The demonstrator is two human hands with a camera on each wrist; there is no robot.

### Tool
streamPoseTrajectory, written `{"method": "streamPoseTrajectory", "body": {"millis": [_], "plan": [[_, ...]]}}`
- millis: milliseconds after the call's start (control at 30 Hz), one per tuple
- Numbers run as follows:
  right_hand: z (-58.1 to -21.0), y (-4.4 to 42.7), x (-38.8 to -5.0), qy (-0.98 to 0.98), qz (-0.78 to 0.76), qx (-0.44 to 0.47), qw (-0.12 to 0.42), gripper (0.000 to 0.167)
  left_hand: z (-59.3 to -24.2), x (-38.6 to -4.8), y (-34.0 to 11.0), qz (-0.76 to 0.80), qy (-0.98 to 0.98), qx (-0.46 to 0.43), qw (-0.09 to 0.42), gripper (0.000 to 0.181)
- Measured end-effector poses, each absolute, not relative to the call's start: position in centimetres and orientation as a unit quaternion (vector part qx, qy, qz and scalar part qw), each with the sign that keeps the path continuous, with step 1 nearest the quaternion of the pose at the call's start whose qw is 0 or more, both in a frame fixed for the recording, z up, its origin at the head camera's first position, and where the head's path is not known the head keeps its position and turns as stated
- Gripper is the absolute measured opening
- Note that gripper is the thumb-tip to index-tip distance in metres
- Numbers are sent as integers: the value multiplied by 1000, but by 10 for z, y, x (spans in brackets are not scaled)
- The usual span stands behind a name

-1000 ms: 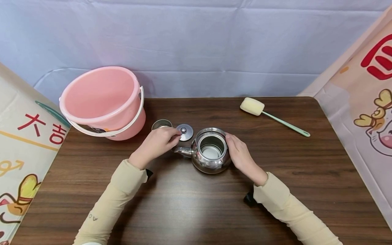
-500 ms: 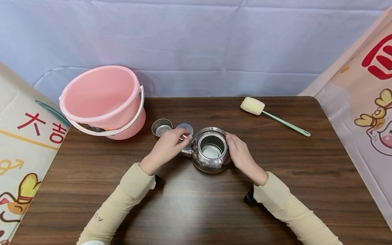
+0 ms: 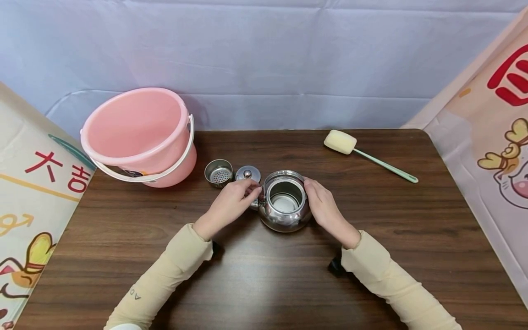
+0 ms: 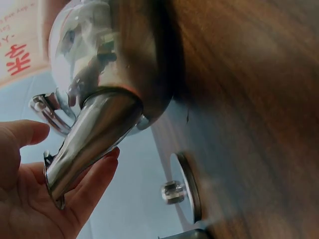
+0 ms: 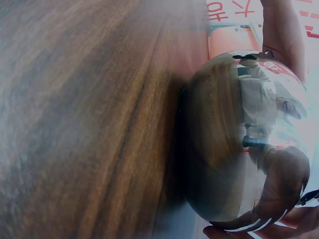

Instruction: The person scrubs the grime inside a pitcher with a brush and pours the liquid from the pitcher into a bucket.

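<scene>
A shiny steel teapot [image 3: 284, 220] stands lidless on the table, its inside visible from above. My left hand [image 3: 232, 201] is at its spout; in the left wrist view the spout [image 4: 94, 134] lies between the thumb and fingers of the left hand [image 4: 55, 194], the thumb standing off it. My right hand [image 3: 326, 211] rests with extended fingers against the pot's right side; in the right wrist view its fingers [image 5: 289, 226] touch the rounded body [image 5: 239, 139]. The knobbed lid [image 3: 248, 173] and a perforated strainer cup [image 3: 218, 173] sit beyond my left hand.
A pink bucket [image 3: 181, 156] with a white handle stands at the table's back left. At the back right lies a yellow sponge [image 3: 340, 141] on a green stick [image 3: 387, 167]. Cloth sheets [image 3: 264, 59] hang behind and beside the table.
My left hand has moved right and slightly down, from beside the strainer cup to the spout, uncovering the cup and most of the lid. The right hand and pot have stayed in place.
</scene>
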State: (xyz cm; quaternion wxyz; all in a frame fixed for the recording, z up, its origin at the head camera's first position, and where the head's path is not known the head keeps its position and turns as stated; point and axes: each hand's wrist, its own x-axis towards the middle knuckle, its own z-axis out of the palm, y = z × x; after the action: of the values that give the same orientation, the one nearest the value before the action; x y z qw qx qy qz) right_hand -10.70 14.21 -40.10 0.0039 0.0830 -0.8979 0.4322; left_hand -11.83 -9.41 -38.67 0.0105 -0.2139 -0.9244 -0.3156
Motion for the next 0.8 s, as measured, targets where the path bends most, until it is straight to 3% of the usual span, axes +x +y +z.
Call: {"method": "streamPoseTrajectory", "body": {"millis": [800], "plan": [[-400, 142, -107, -900, 429, 80, -14, 52, -397, -113, -95, -299, -927, -227, 12, 16]]}}
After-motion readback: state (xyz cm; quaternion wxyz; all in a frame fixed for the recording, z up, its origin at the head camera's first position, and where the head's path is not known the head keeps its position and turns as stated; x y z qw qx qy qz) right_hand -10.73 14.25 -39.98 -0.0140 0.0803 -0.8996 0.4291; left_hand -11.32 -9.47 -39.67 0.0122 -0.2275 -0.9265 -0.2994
